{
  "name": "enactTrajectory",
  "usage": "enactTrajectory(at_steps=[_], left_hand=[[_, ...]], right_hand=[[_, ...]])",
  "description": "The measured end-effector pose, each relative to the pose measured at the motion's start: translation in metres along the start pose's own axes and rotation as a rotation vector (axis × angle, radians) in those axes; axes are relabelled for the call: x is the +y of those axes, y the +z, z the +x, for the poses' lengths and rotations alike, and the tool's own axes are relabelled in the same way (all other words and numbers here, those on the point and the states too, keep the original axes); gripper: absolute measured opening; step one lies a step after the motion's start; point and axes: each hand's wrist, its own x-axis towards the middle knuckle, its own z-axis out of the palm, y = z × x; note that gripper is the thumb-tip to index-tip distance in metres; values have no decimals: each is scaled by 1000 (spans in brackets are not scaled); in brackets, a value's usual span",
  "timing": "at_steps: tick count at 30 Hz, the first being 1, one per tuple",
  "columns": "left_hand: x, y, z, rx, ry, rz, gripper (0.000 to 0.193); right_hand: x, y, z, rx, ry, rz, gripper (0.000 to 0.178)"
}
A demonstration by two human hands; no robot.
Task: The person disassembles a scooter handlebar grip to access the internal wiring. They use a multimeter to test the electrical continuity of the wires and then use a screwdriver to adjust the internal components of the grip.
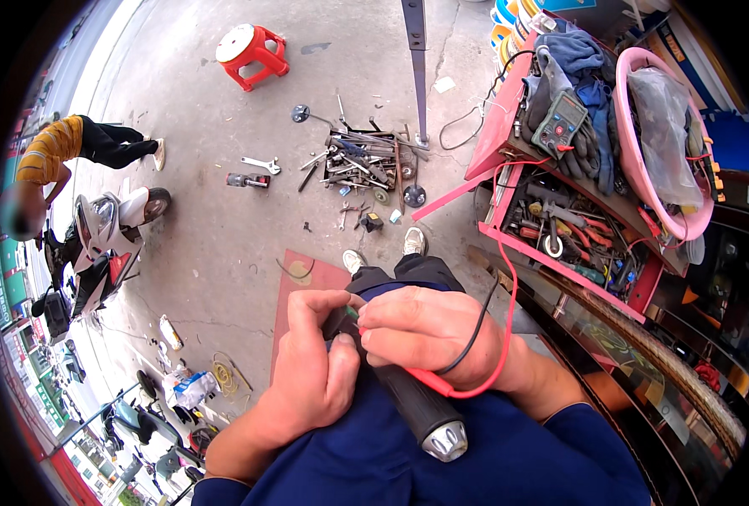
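Over my lap is a black handlebar grip (410, 406) with a silver end cap (445, 441), its upper end reaching up between my hands. My left hand (311, 367) is closed around the dark housing (338, 323) at that end, thumb and forefinger pinching it. Fingers bent, my right hand (433, 333) grips a red test probe (429, 381) against the housing. A black lead (481, 325) also runs into this hand; the probe tips are hidden by my fingers. The red lead (514, 278) loops up toward a multimeter (560, 124) on the tool cabinet.
A red tool cabinet (497, 181) with gloves, an open tool drawer (590, 244) and a pink basin (702, 221) stands at right. Ahead lie a tool pile (362, 160), an adjustable wrench (262, 164) and a red stool (261, 61). A person (58, 152) bends beside a scooter (105, 223) at left.
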Motion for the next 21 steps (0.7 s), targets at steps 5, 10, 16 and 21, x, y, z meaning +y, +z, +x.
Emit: enactTrajectory(at_steps=[5, 10, 16, 21], left_hand=[[11, -6, 4, -89, -18, 77, 35], [9, -3, 4, -96, 25, 151, 35], [5, -2, 7, -106, 79, 171, 30], [-5, 2, 10, -79, 98, 39, 22]], right_hand=[[-2, -2, -2, -6, -52, -61, 32], [-3, -4, -5, -3, -50, -88, 32], [-8, -9, -8, -41, -36, -136, 33], [-11, -12, -12, -34, -26, -150, 33]])
